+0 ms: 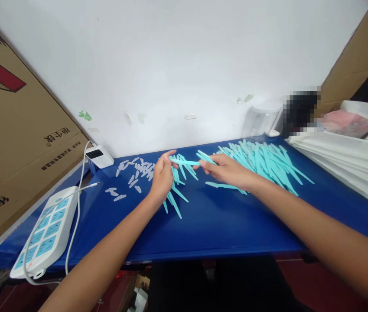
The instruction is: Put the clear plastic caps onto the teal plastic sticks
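A slim turquoise eyebrow razor [186, 162] spans the gap between my two hands, roughly level above the table. My left hand [163, 175] pinches its left end. With thumb and fingers closed, my right hand [226, 169] grips the other end, and more turquoise razors [204, 154] stick out from the same hand. Several turquoise razors [179, 203] lie fanned out beneath and beside my left hand, partly hidden by it. Small translucent whitish pieces [135, 173], which look like blade caps, are scattered left of that hand. Behind my right forearm spreads a large pile of turquoise razors [265, 160].
A white power strip [49, 232] with a cable lies at the table's left edge, near a white device [99, 156] by the wall. A clear jar [263, 119] stands at the back right. Stacked white trays [343, 160] line the right side; a large cardboard box [17, 130] borders the left.
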Demonstrator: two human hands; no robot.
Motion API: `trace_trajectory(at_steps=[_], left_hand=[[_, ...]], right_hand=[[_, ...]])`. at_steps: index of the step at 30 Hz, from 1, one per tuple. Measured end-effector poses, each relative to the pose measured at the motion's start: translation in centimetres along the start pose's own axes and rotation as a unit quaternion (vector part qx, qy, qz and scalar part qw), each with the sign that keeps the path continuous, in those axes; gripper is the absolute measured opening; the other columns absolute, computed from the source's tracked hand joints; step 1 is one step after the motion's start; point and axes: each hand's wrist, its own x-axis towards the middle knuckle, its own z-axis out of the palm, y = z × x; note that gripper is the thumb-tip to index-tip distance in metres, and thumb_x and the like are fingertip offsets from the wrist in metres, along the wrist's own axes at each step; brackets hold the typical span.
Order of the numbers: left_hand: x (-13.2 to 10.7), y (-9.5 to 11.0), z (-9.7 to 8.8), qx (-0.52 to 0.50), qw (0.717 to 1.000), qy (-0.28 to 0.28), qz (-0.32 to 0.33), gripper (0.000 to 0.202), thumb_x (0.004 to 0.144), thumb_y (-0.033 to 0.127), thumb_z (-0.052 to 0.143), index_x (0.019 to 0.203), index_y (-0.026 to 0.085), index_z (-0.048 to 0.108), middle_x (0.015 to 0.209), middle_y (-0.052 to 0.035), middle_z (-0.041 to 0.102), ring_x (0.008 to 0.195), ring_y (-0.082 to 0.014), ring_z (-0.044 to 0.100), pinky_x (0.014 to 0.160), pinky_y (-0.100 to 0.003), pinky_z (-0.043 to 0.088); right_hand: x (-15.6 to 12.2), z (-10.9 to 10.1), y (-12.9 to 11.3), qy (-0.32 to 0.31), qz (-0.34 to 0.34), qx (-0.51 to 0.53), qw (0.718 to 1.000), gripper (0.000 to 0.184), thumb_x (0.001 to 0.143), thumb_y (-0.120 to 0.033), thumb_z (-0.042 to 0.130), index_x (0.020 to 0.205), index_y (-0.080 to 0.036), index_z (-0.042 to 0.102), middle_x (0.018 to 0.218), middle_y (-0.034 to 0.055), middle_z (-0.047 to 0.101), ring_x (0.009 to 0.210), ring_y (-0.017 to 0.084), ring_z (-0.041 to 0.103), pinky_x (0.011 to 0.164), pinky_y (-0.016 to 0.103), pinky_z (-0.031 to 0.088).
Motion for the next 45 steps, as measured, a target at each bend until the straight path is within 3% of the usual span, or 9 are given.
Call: trace_trajectory(at_steps=[4,7,13,18,21,24,31,38,45], left_hand=[[1.1,0.6,-1.5,-0.112,0.99,0.006,-0.09,0.025,0.093,0.017,0.059,0.115,0.011,0.069,0.083,-0.0044,0.064,0.057,-0.008,0.05,0.05,-0.021,0.039],[1.6,1.3,-2.3,-0.141,0.984,-0.023,-0.101,0.042,0.082,0.001,0.06,0.123,0.008,0.066,0.107,-0.0131,0.072,0.08,-0.0119,0.067,0.067,-0.022,0.052],[1.0,1.9,-2.2,-0.117,0.987,-0.11,-0.002,0.059,0.093,0.02,0.072,0.147,0.013,0.047,0.134,-0.0216,0.069,0.124,-0.0273,0.068,0.112,-0.042,0.049],[0.6,1.4,-1.8,-0.019,0.995,-0.096,0.03,0.053,0.098,0.054,0.062,0.138,0.022,0.05,0.109,-0.012,0.077,0.071,-0.0168,0.074,0.069,-0.031,0.06],[0.8,1.2,-2.1,0.032,0.997,-0.04,0.052,0.045,0.1,0.061,0.054,0.113,0.019,0.063,0.057,0.0044,0.055,0.037,-0.0068,0.038,0.039,-0.019,0.032],[1.2,1.3,-2.6,-0.006,1.0,-0.014,0.019,0.035,0.1,0.05,0.055,0.096,0.017,0.066,0.052,0.0075,0.033,0.04,-0.0069,0.022,0.038,-0.019,0.02],[1.6,2.1,-2.7,-0.128,0.984,-0.077,-0.099,0.032,0.082,0.012,0.061,0.111,0.008,0.074,0.086,-0.0051,0.062,0.063,-0.0087,0.051,0.058,-0.022,0.045],[1.3,1.0,-2.5,-0.087,0.99,-0.105,-0.047,0.035,0.089,0.019,0.076,0.123,0.01,0.071,0.1,-0.0097,0.072,0.103,-0.0217,0.073,0.104,-0.04,0.055],[1.1,0.9,-2.5,-0.04,0.993,-0.109,-0.025,0.037,0.085,0.035,0.084,0.112,0.013,0.071,0.125,-0.0181,0.075,0.119,-0.0282,0.072,0.108,-0.045,0.053]], right_hand=[[0.2,-1.3,0.3,0.041,0.033,-0.068,0.996,0.044,0.097,-0.061,0.061,0.081,-0.019,0.065,0.058,-0.0055,0.036,0.049,0.01,0.029,0.049,0.027,0.023],[0.2,-1.8,0.3,0.036,0.046,-0.071,0.996,0.047,0.097,-0.062,0.06,0.076,-0.021,0.058,0.058,-0.005,0.037,0.049,0.01,0.029,0.049,0.028,0.023],[0.1,-1.7,0.3,-0.013,0.025,-0.046,0.999,0.051,0.095,-0.068,0.059,0.077,-0.02,0.063,0.056,-0.0048,0.037,0.049,0.01,0.028,0.049,0.028,0.022],[-0.1,-1.5,-0.3,-0.049,0.012,-0.025,0.998,0.05,0.094,-0.065,0.063,0.102,-0.017,0.074,0.072,0.0018,0.062,0.053,0.01,0.037,0.05,0.027,0.029],[-0.3,-1.4,-0.5,-0.07,0.028,-0.028,0.997,0.052,0.094,-0.063,0.063,0.108,-0.015,0.076,0.074,0.0036,0.066,0.055,0.01,0.038,0.052,0.027,0.031],[-0.3,-1.3,-0.4,-0.078,0.037,-0.018,0.996,0.051,0.093,-0.064,0.064,0.108,-0.016,0.075,0.075,0.0043,0.068,0.054,0.01,0.036,0.052,0.027,0.03],[-0.3,-2.5,-0.7,0.007,0.018,-0.109,0.994,0.053,0.095,-0.066,0.06,0.073,-0.019,0.07,0.057,-0.0026,0.042,0.049,0.011,0.03,0.052,0.029,0.026],[-0.1,-6.9,-0.7,0.15,-0.005,-0.394,0.907,0.051,0.102,-0.053,0.051,0.069,-0.018,0.07,0.057,0.0051,0.059,0.051,0.017,0.048,0.06,0.033,0.034],[0.1,-9.3,0.7,0.145,0.064,-0.553,0.818,0.048,0.106,-0.048,0.04,0.089,-0.016,0.071,0.091,0.0207,0.074,0.083,0.031,0.067,0.066,0.037,0.041]])
